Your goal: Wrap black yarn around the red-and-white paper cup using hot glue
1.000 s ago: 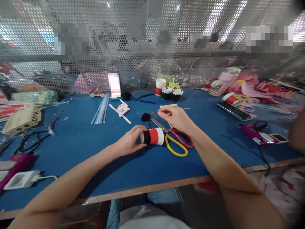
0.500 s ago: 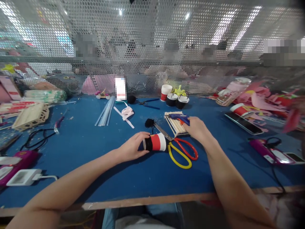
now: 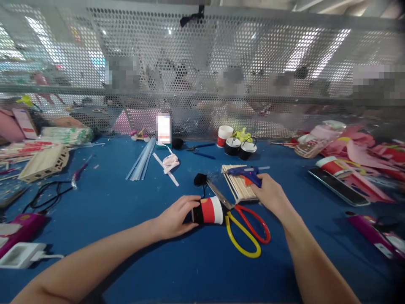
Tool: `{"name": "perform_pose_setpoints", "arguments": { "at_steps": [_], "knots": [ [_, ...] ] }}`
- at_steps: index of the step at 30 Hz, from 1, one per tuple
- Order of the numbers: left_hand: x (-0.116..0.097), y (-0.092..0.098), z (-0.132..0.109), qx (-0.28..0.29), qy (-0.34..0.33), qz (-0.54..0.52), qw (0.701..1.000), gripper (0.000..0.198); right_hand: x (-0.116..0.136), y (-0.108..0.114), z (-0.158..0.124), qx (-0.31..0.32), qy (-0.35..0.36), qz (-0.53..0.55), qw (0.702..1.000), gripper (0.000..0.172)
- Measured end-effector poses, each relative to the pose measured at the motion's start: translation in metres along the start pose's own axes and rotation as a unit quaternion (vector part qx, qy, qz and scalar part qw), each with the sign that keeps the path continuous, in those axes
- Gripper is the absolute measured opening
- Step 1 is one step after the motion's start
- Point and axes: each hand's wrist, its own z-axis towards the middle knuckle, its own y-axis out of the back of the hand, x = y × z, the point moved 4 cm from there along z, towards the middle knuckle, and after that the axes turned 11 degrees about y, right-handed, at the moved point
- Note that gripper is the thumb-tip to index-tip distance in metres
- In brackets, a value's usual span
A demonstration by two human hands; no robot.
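Note:
My left hand (image 3: 179, 216) is closed around the dark base of a paper cup (image 3: 211, 210), which lies on its side with its white rim to the right. The cup is banded red and black. My right hand (image 3: 268, 190) grips the handle of a blue glue gun (image 3: 242, 172) with an orange trigger and a clear glue stick at its back. A small raft of wooden sticks (image 3: 238, 190) is under the glue gun. Between the hands lie scissors (image 3: 243, 234) with one yellow and one red handle. A black yarn ball (image 3: 200, 179) sits by their tip.
Behind stand a red-and-white cup (image 3: 225, 136) and two black cups (image 3: 247, 150) with handles. Pliers (image 3: 202, 151), white ribbon (image 3: 170, 162) and clear glue sticks (image 3: 141, 162) lie further left. A phone (image 3: 338, 185) and pink scraps are at right, a power strip (image 3: 23, 230) at left.
The view has tilted up, so everything sits lower in the picture. More of the glue gun and its glue stick shows by my right hand. My left hand keeps its hold on the cup.

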Motion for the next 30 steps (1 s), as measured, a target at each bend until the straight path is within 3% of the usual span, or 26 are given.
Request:
{"name": "perform_pose_setpoints", "arguments": {
  "at_steps": [5,13,21,26,30],
  "knots": [
    [-0.005,0.002,0.001,-0.005,-0.005,-0.01,1.0,0.047,0.002,0.006,-0.003,-0.063,-0.031,0.13,0.989,0.042],
    [-0.003,0.006,0.0,0.009,0.053,-0.047,0.997,0.045,0.01,0.002,-0.008,-0.058,-0.025,0.252,0.966,0.021],
    [0.005,0.004,0.001,0.002,0.088,-0.072,0.994,0.047,-0.001,-0.009,-0.007,-0.099,-0.073,0.312,0.942,0.023],
    [0.007,0.003,0.002,-0.009,0.079,-0.072,0.994,0.046,0.018,-0.005,-0.011,-0.059,-0.087,0.459,0.882,0.023],
    [0.007,0.009,0.007,-0.015,0.067,-0.054,0.996,0.047,0.043,0.003,-0.017,0.007,-0.055,0.551,0.833,0.02]
  ]
}}
